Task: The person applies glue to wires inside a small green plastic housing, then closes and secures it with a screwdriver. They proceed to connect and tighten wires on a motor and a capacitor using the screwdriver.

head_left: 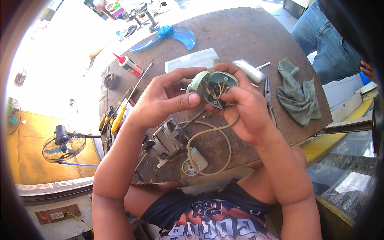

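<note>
Above the wooden table, both hands hold an opened pale green plastic switch housing. My left hand (pixel 164 94) grips its rounded light green part (pixel 195 83) between thumb and fingers. My right hand (pixel 250 106) holds the darker, hollow half (pixel 230 81), its thumb at the several thin wires (pixel 218 95) inside. A beige cord (pixel 191 146) runs from below the right hand and loops on the tabletop. Beneath the hands lies a grey electric fan motor (pixel 170 138), next to a whitish plastic cylinder (pixel 197 159).
Yellow-handled screwdrivers (pixel 118 120) and a red-capped bottle (pixel 130 66) lie left on the table (pixel 236 28). Farther back are a blue fan blade (pixel 182 37) and translucent box (pixel 192 60). Pliers (pixel 267 94) and a grey-green cloth (pixel 298 96) lie right; a person in jeans (pixel 328 48) stands beyond.
</note>
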The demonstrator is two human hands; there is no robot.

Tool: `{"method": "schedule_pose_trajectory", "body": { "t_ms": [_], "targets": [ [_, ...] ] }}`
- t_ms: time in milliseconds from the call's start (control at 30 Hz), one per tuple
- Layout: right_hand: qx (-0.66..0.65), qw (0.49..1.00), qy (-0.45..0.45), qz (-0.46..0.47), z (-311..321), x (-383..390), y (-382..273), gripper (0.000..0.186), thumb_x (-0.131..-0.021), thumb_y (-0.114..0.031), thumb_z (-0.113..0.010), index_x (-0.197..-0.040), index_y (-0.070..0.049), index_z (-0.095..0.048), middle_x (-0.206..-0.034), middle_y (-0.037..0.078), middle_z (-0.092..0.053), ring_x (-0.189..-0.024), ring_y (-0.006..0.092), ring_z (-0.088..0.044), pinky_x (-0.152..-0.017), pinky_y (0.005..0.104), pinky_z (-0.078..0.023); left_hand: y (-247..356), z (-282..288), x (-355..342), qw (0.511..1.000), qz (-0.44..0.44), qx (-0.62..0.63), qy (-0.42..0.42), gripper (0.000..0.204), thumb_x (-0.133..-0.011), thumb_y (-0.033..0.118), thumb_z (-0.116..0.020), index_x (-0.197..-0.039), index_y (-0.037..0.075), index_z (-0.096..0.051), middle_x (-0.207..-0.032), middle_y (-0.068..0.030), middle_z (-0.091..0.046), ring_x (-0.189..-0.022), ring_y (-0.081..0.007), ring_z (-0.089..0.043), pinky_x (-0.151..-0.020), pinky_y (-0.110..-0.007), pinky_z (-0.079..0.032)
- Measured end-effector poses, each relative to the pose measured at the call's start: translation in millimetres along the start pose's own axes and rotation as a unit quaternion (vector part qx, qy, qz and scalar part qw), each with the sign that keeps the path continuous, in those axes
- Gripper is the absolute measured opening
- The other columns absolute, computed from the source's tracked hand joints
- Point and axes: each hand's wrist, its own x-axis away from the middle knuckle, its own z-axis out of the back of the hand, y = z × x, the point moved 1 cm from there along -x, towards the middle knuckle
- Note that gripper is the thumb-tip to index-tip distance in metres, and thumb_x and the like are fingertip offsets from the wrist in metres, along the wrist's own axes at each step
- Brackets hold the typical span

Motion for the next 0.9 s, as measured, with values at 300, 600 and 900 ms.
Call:
{"method": "schedule_pose_trajectory", "body": {
  "t_ms": [300, 600, 900],
  "targets": [
    [-0.039, 0.999, 0.023, -0.019, 0.2, 1.1, -2.2, 0.056, -0.096, 0.005, -0.045, -0.147, -0.015, -0.053, -0.129, 0.009, -0.065, -0.109, 0.0185, -0.065, -0.089, 0.0387, -0.060, -4.9, -3.2, 2.2, 0.998, -0.060, -0.006, 0.000, 0.076, -0.096, 0.024, -0.089, -0.156, -0.005, -0.053, -0.139, -0.0157, -0.069, -0.125, -0.0225, -0.068, -0.109, -0.038, -0.055],
    [0.054, 0.997, 0.050, 0.035, -0.9, -1.2, 8.8, 0.048, -0.098, 0.002, -0.049, -0.142, -0.015, -0.056, -0.126, 0.005, -0.069, -0.109, 0.0148, -0.066, -0.087, 0.0338, -0.057, -9.9, -12.0, -0.2, 0.999, -0.036, -0.029, 0.024, 0.075, -0.095, 0.021, -0.091, -0.156, -0.002, -0.054, -0.134, -0.0140, -0.069, -0.126, -0.0214, -0.067, -0.108, -0.037, -0.056],
    [-0.028, 0.999, 0.029, 0.029, 0.5, 0.5, 7.3, 0.045, -0.101, 0.000, -0.046, -0.145, -0.010, -0.049, -0.123, 0.012, -0.066, -0.107, 0.0183, -0.067, -0.087, 0.0346, -0.058, -23.1, -29.9, -4.4, 0.994, -0.039, -0.063, 0.083, 0.079, -0.088, 0.021, -0.096, -0.155, 0.004, -0.058, -0.139, -0.0094, -0.066, -0.122, -0.0183, -0.067, -0.106, -0.037, -0.060]
  ]
}}
